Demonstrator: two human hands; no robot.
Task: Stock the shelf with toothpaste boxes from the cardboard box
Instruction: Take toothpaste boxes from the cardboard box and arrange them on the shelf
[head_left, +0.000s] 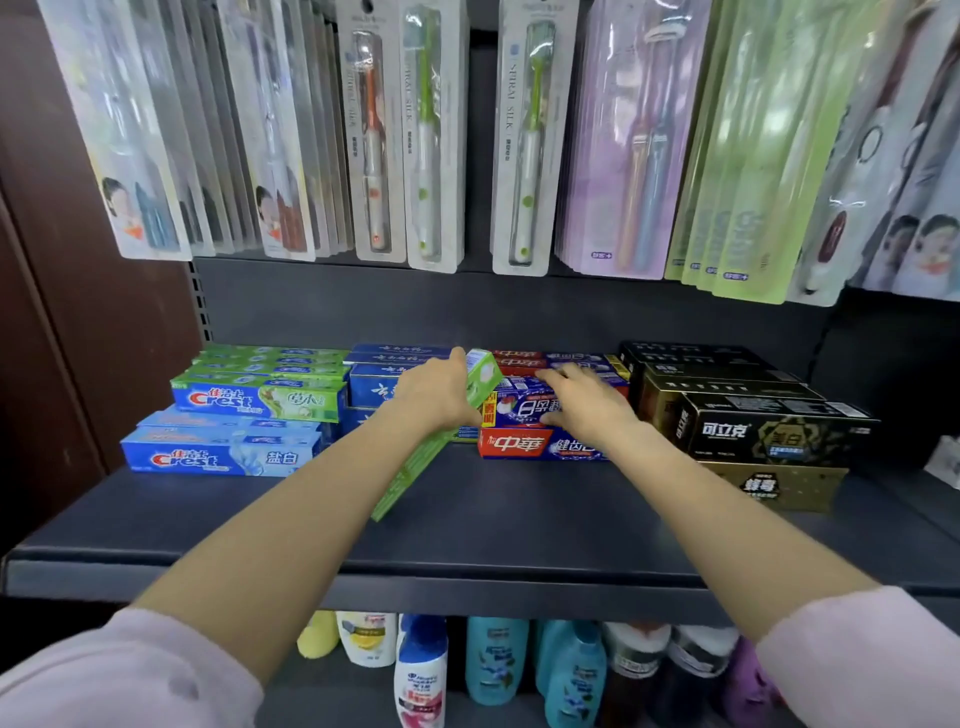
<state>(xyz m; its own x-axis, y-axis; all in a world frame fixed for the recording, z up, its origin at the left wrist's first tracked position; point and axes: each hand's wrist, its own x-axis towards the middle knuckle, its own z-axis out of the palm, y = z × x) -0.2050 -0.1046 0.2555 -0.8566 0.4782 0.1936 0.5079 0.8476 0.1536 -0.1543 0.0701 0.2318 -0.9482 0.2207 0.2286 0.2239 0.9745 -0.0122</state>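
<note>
The left hand grasps a bundle of long green toothpaste boxes near its far end, fingers curled over the top, so the bundle slants from about 1 o'clock down to 7 o'clock over the shelf, its near end low over the bare shelf board. The right hand lies flat, fingers straight, pressing on the red and blue toothpaste stack just to the 3 o'clock side of the bundle, holding nothing. These boxes look light, stiff card with glossy faces, so they probably slide easily against each other; a grip across the middle of the bundle, thumb under and fingers over, should keep them from fanning apart better than a hold at one end, and the thin card will likely dent if squeezed hard. How many boxes make up the held bundle I cannot tell exactly; three or four edges show. At 9 o'clock sit the Crest boxes: a green pile behind with one front face legible, and a blue pile in front of it. Beside them at 10 to 11 o'clock is a dark blue stack, partly hidden by the wrist. At 3 o'clock stand black and gold boxes, at least four rows deep. No cardboard box is in view.
</note>
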